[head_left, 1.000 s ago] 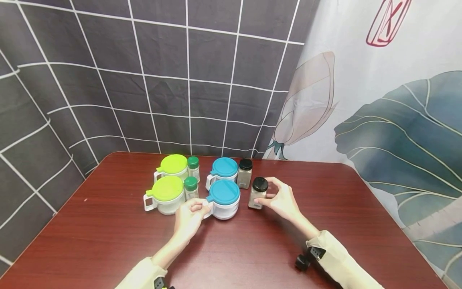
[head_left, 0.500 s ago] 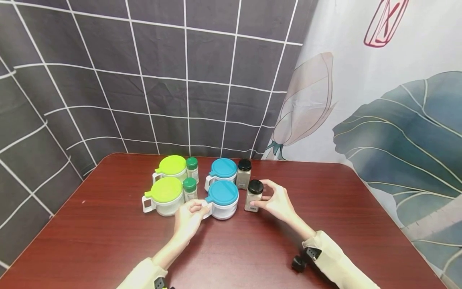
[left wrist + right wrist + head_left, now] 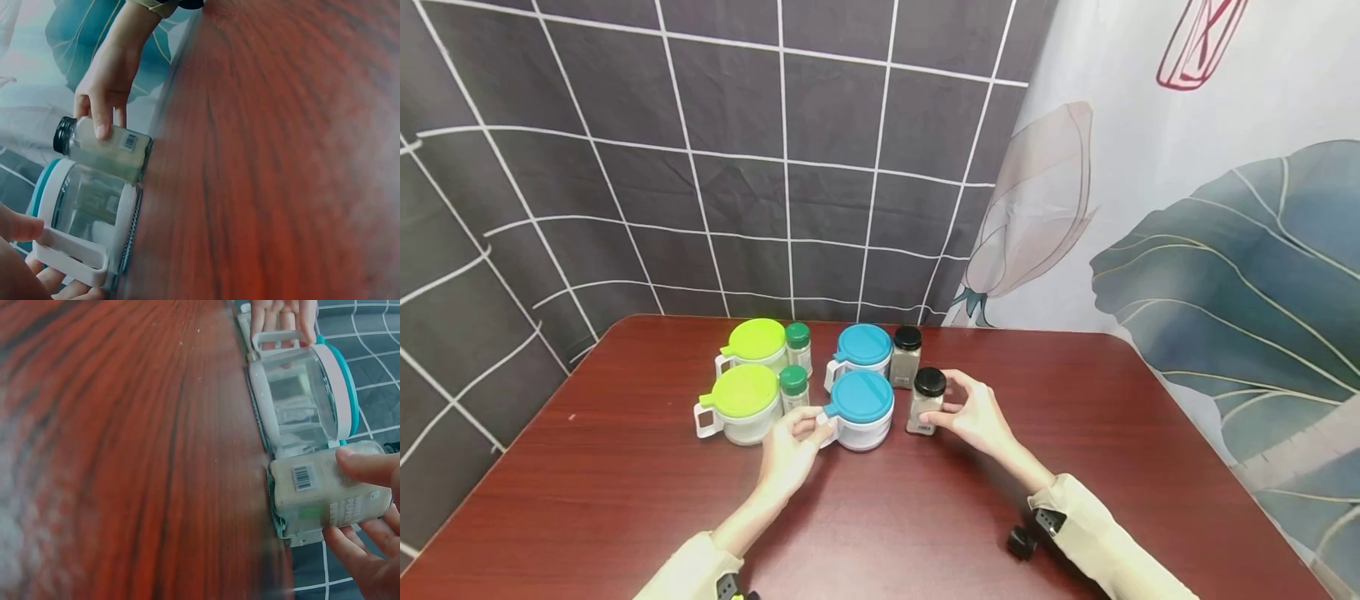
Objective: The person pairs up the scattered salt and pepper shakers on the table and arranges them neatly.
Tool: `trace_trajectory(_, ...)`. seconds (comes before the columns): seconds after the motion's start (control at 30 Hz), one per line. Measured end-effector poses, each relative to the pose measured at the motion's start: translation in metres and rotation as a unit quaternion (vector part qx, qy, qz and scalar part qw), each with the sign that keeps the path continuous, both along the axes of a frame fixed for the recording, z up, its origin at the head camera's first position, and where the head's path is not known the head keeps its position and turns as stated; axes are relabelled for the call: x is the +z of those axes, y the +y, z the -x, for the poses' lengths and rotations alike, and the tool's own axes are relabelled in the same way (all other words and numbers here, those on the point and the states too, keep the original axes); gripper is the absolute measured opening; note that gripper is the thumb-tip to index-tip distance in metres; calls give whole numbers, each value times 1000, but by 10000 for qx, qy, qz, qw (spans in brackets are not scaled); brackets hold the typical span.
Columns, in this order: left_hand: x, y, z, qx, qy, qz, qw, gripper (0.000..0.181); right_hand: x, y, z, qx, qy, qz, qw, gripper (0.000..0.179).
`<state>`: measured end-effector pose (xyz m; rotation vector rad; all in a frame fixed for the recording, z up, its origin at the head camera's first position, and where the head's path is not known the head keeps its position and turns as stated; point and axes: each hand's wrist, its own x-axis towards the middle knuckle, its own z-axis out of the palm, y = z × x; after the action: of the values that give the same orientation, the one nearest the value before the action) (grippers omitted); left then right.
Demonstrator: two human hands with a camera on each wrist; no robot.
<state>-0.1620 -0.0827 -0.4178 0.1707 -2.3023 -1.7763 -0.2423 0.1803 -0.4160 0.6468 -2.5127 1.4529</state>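
Observation:
My left hand (image 3: 790,450) pinches the white handle (image 3: 72,256) of the front blue-lidded seasoning jar (image 3: 861,408), a clear pot standing upright on the table. To its right, my right hand (image 3: 976,417) grips a black-capped pepper bottle (image 3: 925,404) between thumb and fingers. This square bottle, with pale powder and a barcode label, stands upright close beside the jar; in the right wrist view the pepper bottle (image 3: 312,487) nearly meets the jar (image 3: 294,400). Behind them stand a second blue-lidded jar (image 3: 863,346) and a second black-capped bottle (image 3: 906,358).
Two green-lidded jars, one in front (image 3: 745,400) and one behind (image 3: 757,342), stand to the left. Beside them are two green-capped shakers (image 3: 793,385). A dark grid-patterned cloth (image 3: 722,167) hangs behind the reddish-brown table (image 3: 880,533).
My right hand has brought the pepper bottle left, nearer the front blue-lidded jar. My left hand keeps hold of the jar's handle. The head view has shifted slightly.

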Motion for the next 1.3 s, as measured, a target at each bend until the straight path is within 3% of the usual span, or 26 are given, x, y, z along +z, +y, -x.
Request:
trace_trajectory(0.27, 5, -8, 9, -361, -182, 75, 9992, 23, 4, 1, 2, -23, -73, -60, 10000, 56)
trace_trajectory(0.53, 9, -14, 15, -500, -223, 207, 9983, 15, 10, -3, 5, 112, -3, -182, 9998, 55)
trace_trajectory(0.83, 9, -14, 18, -458, -241, 183, 9985, 16, 12, -8, 7, 106, -116, -329, 9993, 55)
trace_trajectory(1.13, 6, -10, 17, -449, -232, 62, 9987, 15, 4, -6, 7, 161, 124, -285, 9994, 55)
trace_trajectory(1.3, 6, -7, 14, -394, -85, 232, 9989, 18, 11, -9, 1, 223, -158, -293, 9992, 55)
